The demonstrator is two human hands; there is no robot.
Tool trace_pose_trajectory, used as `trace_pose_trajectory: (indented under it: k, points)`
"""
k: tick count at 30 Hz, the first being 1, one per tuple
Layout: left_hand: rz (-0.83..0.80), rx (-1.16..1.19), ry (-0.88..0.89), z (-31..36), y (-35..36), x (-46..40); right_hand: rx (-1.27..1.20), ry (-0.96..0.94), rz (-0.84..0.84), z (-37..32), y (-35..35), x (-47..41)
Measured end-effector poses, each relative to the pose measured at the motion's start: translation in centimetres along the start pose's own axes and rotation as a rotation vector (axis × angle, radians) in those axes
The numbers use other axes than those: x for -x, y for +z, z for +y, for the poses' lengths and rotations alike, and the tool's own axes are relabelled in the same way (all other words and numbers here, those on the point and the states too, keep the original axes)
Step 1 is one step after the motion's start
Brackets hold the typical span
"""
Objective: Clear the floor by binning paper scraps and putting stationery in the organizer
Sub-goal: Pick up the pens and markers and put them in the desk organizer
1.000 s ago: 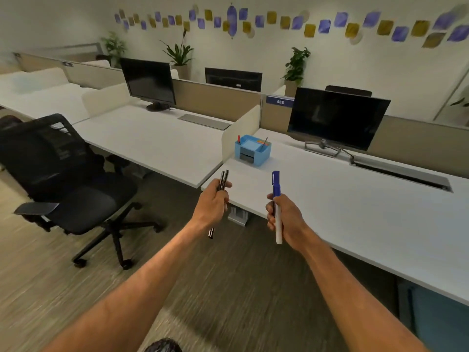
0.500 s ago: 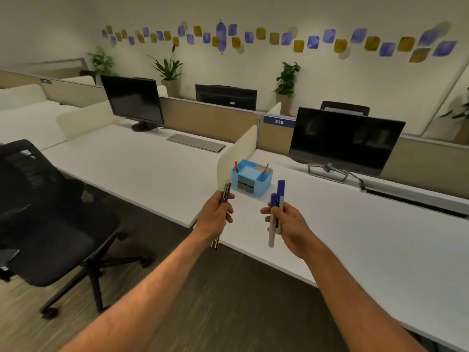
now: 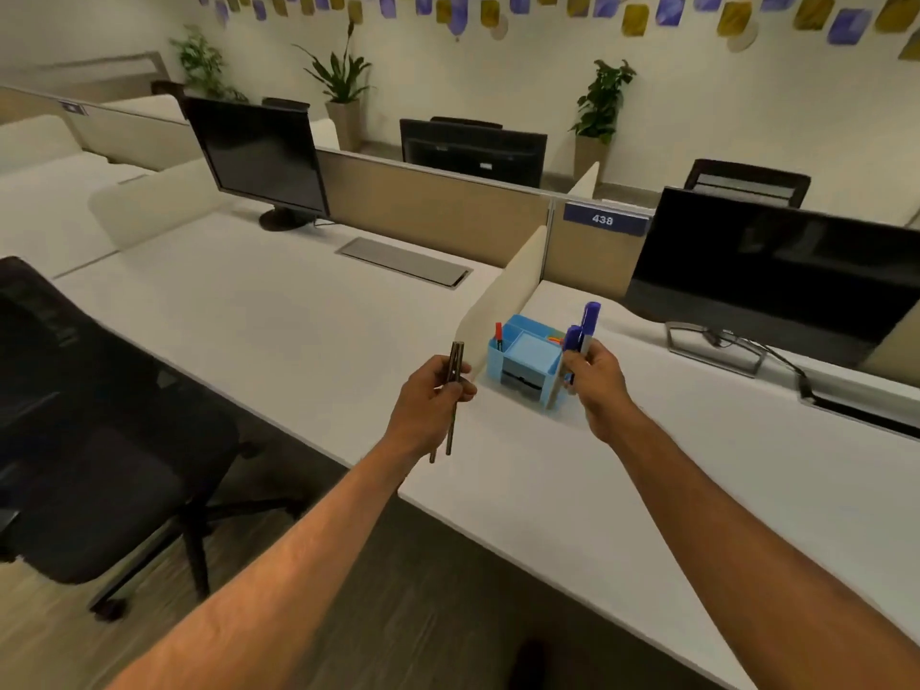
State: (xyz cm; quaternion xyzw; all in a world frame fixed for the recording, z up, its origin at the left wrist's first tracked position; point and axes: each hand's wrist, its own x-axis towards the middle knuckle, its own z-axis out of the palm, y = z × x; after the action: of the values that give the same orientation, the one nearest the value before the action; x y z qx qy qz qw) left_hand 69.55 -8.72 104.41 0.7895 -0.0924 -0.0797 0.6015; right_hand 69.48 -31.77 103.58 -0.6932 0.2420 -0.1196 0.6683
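Note:
A light blue desk organizer [image 3: 522,358] stands on the white desk [image 3: 672,465] beside a low cream divider, with a red-capped pen upright in its left slot. My left hand [image 3: 430,403] is closed around two dark pens [image 3: 454,385], held upright just left of the organizer. My right hand [image 3: 597,381] grips two blue-capped markers [image 3: 582,331], whose caps rise above the organizer's right side. Both hands hover over the desk's front part.
A black office chair [image 3: 99,440] stands on the carpet at the left. A cream divider [image 3: 503,296] separates two desks. Monitors [image 3: 776,276] stand at the back right and back left [image 3: 259,161]. Cable trays lie in both desktops.
I have come closer to the desk. Both hands have moved forward and now flank the organizer, with the markers reaching its right side. The grips are unchanged.

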Motion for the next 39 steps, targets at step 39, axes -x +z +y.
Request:
trace_pose_trajectory:
  k: [39]
  points:
    - [0.050,-0.064,-0.267,-5.9,4.0,-19.8,0.063,0.090,-0.161,9.0,10.9,-28.1]
